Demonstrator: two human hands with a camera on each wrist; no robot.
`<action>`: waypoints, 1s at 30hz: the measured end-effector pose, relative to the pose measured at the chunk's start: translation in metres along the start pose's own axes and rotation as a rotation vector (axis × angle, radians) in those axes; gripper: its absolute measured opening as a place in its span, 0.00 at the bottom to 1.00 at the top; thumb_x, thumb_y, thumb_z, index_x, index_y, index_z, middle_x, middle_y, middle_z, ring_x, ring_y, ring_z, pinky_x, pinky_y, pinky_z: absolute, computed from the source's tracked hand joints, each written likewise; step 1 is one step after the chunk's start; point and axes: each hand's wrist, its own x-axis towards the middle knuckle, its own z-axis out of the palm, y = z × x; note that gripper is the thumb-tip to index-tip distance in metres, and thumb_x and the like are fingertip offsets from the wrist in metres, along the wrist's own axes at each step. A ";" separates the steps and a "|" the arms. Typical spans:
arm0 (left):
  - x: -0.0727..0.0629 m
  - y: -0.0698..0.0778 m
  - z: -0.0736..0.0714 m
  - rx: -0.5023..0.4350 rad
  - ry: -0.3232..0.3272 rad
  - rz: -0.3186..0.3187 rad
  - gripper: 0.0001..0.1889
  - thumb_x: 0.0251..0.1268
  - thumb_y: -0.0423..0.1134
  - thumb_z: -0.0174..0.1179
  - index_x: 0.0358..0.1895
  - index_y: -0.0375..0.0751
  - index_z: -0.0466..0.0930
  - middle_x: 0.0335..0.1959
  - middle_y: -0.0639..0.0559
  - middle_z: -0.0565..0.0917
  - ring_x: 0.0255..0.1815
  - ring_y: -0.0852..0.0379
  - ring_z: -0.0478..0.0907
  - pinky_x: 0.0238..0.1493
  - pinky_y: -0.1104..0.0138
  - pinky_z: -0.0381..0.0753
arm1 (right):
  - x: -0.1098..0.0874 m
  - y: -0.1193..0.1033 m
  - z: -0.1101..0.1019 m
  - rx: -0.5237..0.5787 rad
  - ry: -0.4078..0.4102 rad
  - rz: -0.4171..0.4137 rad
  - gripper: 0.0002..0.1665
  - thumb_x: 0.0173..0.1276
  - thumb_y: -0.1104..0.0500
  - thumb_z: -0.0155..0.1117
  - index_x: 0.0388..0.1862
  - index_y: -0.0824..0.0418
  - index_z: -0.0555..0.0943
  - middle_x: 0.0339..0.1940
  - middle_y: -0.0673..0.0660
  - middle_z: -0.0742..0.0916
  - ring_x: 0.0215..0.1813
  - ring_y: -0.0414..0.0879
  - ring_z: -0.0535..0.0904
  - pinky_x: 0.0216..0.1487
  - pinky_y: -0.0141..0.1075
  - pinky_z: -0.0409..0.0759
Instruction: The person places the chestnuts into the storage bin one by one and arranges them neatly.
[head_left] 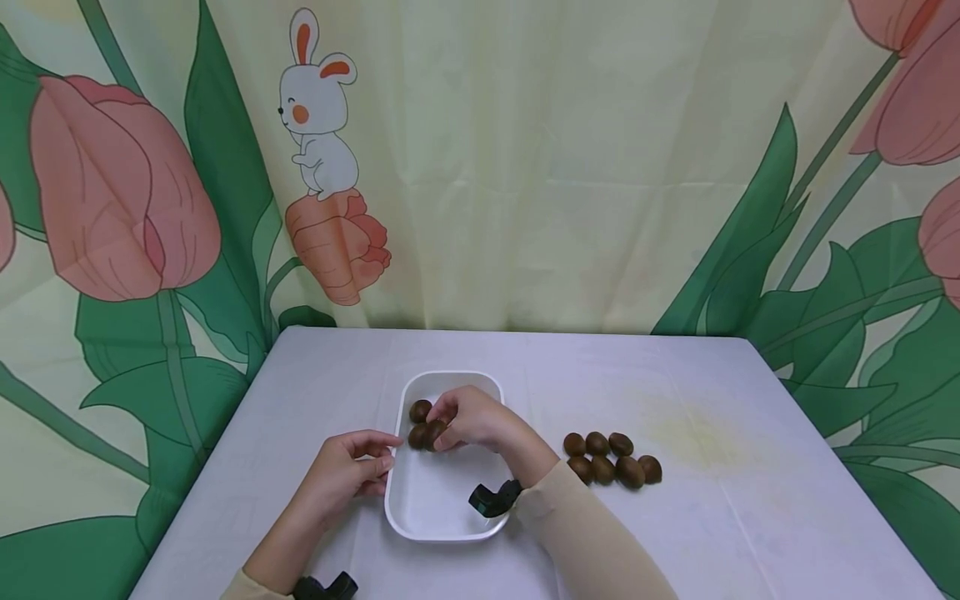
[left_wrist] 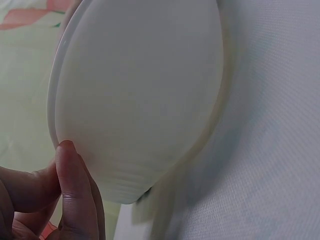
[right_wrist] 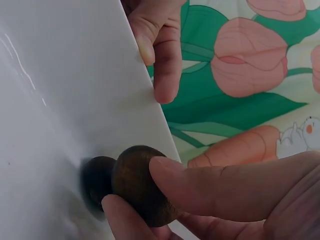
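Right hand (head_left: 471, 417): there you are, pinching a chestnut (right_wrist: 137, 187) between thumb and fingers, over the far left part of the white tray (head_left: 427, 500).
Tray's far left: two other chestnuts (head_left: 420, 411) lie just beside your pinch.
Left hand (head_left: 347, 473): your fingertips touch the tray's left rim; I cannot tell if they pinch it.
Tray's right: seven more chestnuts (head_left: 603, 471) sit clustered on the pale cloth (head_left: 720, 517).

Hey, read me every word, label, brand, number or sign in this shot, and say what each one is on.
None can be read.
The illustrated backdrop, the white tray and the brown nuts show no lettering.
Any marking on the black device at the right wrist is too small to make out.
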 end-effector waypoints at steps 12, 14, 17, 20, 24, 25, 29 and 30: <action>0.000 0.001 0.000 0.002 -0.003 0.004 0.15 0.67 0.23 0.68 0.55 0.32 0.89 0.34 0.48 0.83 0.25 0.56 0.82 0.27 0.67 0.88 | 0.004 0.003 0.003 -0.039 -0.037 0.034 0.18 0.50 0.76 0.81 0.41 0.69 0.87 0.28 0.53 0.82 0.32 0.43 0.81 0.34 0.33 0.89; 0.000 0.001 0.000 -0.001 -0.007 0.005 0.15 0.67 0.23 0.68 0.56 0.31 0.89 0.34 0.48 0.83 0.25 0.56 0.82 0.27 0.67 0.88 | 0.005 0.003 0.003 -0.053 -0.041 0.041 0.18 0.50 0.76 0.81 0.40 0.68 0.87 0.28 0.52 0.82 0.32 0.43 0.80 0.33 0.31 0.87; 0.000 0.000 0.000 -0.005 -0.011 0.005 0.16 0.68 0.23 0.67 0.57 0.30 0.88 0.34 0.48 0.83 0.24 0.56 0.82 0.27 0.67 0.88 | 0.006 0.005 0.003 -0.078 -0.044 0.045 0.18 0.50 0.77 0.81 0.39 0.67 0.87 0.28 0.52 0.82 0.32 0.43 0.79 0.31 0.30 0.83; 0.000 0.000 -0.001 -0.005 -0.009 0.005 0.16 0.67 0.23 0.67 0.57 0.30 0.88 0.34 0.48 0.84 0.24 0.56 0.82 0.27 0.67 0.88 | 0.006 0.006 0.003 -0.084 -0.056 0.051 0.18 0.49 0.78 0.80 0.39 0.67 0.87 0.28 0.52 0.82 0.32 0.43 0.79 0.31 0.29 0.82; 0.000 0.000 -0.001 0.000 0.000 0.005 0.15 0.67 0.23 0.68 0.56 0.32 0.89 0.34 0.48 0.84 0.24 0.56 0.82 0.26 0.66 0.88 | 0.006 0.006 0.003 -0.074 -0.078 0.056 0.19 0.49 0.80 0.78 0.40 0.68 0.86 0.29 0.53 0.83 0.33 0.43 0.80 0.33 0.30 0.85; 0.000 0.000 0.000 0.001 0.000 0.005 0.15 0.67 0.23 0.68 0.56 0.32 0.89 0.34 0.48 0.84 0.24 0.56 0.83 0.26 0.66 0.88 | 0.007 0.006 0.003 -0.074 -0.080 0.056 0.19 0.49 0.80 0.78 0.40 0.68 0.86 0.29 0.53 0.83 0.33 0.43 0.80 0.33 0.30 0.86; 0.000 -0.001 0.000 0.004 0.004 0.002 0.15 0.67 0.23 0.68 0.56 0.32 0.89 0.34 0.47 0.84 0.24 0.55 0.83 0.27 0.66 0.89 | 0.006 0.007 0.004 -0.082 -0.074 0.043 0.18 0.50 0.80 0.78 0.39 0.69 0.86 0.28 0.53 0.83 0.31 0.42 0.80 0.33 0.31 0.86; 0.000 -0.001 0.000 0.005 0.005 0.002 0.15 0.67 0.23 0.68 0.56 0.32 0.89 0.34 0.47 0.84 0.24 0.55 0.83 0.27 0.66 0.89 | 0.006 0.007 0.004 -0.089 -0.070 0.038 0.17 0.50 0.79 0.78 0.39 0.69 0.86 0.28 0.52 0.83 0.31 0.42 0.80 0.33 0.31 0.86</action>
